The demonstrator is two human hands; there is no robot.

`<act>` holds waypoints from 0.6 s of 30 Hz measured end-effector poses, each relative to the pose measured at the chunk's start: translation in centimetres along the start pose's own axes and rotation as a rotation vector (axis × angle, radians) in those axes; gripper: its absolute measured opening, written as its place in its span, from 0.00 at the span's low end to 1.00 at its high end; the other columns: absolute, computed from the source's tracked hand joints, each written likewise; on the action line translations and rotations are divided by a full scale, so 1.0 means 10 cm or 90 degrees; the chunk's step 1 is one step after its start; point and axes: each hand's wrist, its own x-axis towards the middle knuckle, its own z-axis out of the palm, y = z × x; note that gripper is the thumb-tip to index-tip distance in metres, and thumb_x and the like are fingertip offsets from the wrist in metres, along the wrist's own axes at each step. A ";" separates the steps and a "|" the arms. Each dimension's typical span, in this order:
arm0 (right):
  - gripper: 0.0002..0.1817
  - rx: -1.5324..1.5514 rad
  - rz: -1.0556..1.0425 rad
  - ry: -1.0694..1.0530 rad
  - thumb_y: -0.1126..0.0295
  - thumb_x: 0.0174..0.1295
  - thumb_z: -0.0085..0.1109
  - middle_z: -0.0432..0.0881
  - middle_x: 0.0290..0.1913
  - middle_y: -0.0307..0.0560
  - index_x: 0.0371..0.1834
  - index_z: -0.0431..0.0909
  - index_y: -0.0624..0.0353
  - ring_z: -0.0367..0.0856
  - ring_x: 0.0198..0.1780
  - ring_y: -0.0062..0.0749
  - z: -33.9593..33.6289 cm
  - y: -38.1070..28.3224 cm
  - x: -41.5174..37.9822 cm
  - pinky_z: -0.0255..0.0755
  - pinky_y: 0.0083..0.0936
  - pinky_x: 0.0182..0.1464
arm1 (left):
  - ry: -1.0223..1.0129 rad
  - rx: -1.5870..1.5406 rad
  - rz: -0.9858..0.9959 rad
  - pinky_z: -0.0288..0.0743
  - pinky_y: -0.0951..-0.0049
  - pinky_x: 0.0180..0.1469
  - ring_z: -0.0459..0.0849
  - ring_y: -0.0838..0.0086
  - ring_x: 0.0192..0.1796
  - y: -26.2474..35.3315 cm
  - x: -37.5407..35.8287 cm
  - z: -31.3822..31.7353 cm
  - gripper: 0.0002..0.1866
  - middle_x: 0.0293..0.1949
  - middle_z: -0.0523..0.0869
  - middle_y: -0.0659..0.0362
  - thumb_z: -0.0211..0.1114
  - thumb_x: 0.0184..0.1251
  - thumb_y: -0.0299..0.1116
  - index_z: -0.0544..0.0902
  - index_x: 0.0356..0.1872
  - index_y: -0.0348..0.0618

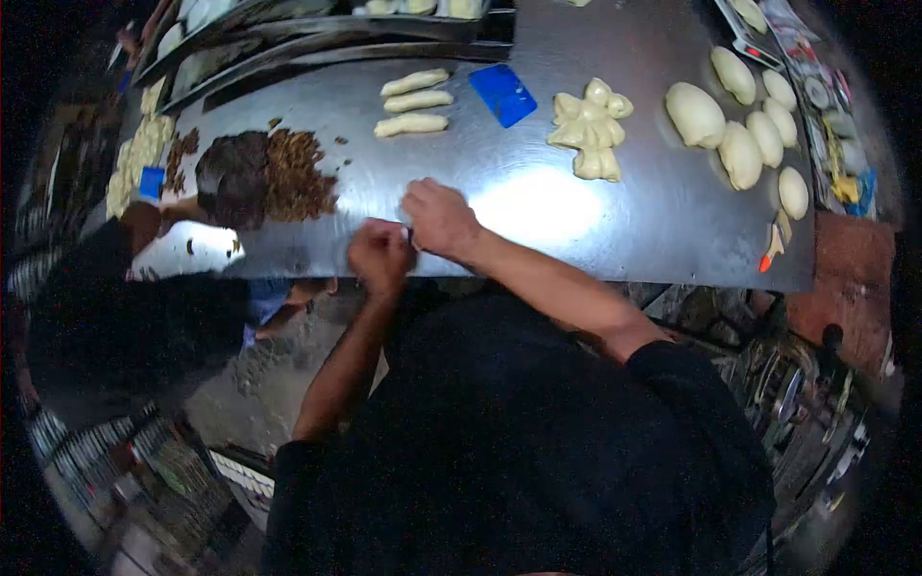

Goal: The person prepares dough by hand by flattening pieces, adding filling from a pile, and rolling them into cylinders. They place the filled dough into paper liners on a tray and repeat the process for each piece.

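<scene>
Head view: mid-frame, left hand (382,255) and right hand (444,219) curl below dough strips (416,100); whether fingers clamp anything, cannot tell.

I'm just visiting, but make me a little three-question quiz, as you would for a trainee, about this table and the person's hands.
1. How many dough strips lie in the short stack of rows?
2. Which lies between those strips and the dough cluster: (a) brown crumbs, (b) a blue scraper, or (c) an orange-tipped tool?
3. True or false: the left hand and right hand are close together.

Key: 1. Three. 2. (b). 3. True.
</scene>
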 end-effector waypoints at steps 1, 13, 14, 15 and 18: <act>0.19 0.024 -0.028 0.049 0.67 0.51 0.61 0.79 0.49 0.56 0.47 0.78 0.62 0.77 0.54 0.52 0.15 0.10 -0.03 0.74 0.42 0.56 | -0.017 -0.004 0.011 0.79 0.70 0.39 0.83 0.73 0.38 0.08 0.12 0.02 0.03 0.33 0.84 0.56 0.63 0.60 0.25 0.82 0.32 0.36; 0.32 -0.208 0.026 -0.018 0.49 0.70 0.46 0.61 0.78 0.48 0.72 0.66 0.57 0.52 0.80 0.47 0.42 0.29 -0.08 0.43 0.56 0.76 | -0.396 0.399 0.311 0.79 0.53 0.52 0.85 0.49 0.47 1.20 1.19 2.55 0.17 0.43 0.86 0.42 0.62 0.65 0.43 0.86 0.39 0.36; 0.33 -0.204 0.020 -0.018 0.47 0.70 0.45 0.58 0.79 0.47 0.73 0.64 0.55 0.51 0.80 0.46 0.56 0.28 -0.38 0.42 0.55 0.77 | -0.344 0.399 0.249 0.78 0.56 0.53 0.85 0.51 0.46 1.20 1.11 2.78 0.16 0.42 0.86 0.44 0.61 0.64 0.40 0.85 0.41 0.37; 0.33 -0.200 -0.004 -0.024 0.47 0.70 0.45 0.58 0.79 0.47 0.73 0.64 0.55 0.51 0.80 0.46 0.52 0.33 -0.30 0.42 0.55 0.77 | -0.358 0.387 0.173 0.77 0.56 0.54 0.84 0.54 0.48 1.32 1.07 2.86 0.16 0.44 0.85 0.44 0.59 0.63 0.36 0.83 0.45 0.36; 0.33 -0.197 0.016 -0.032 0.46 0.70 0.45 0.59 0.79 0.49 0.72 0.65 0.54 0.51 0.80 0.49 0.31 0.24 -0.12 0.43 0.54 0.78 | -0.312 0.253 0.061 0.75 0.56 0.57 0.82 0.49 0.52 1.66 0.99 2.83 0.19 0.49 0.83 0.41 0.64 0.57 0.33 0.79 0.50 0.37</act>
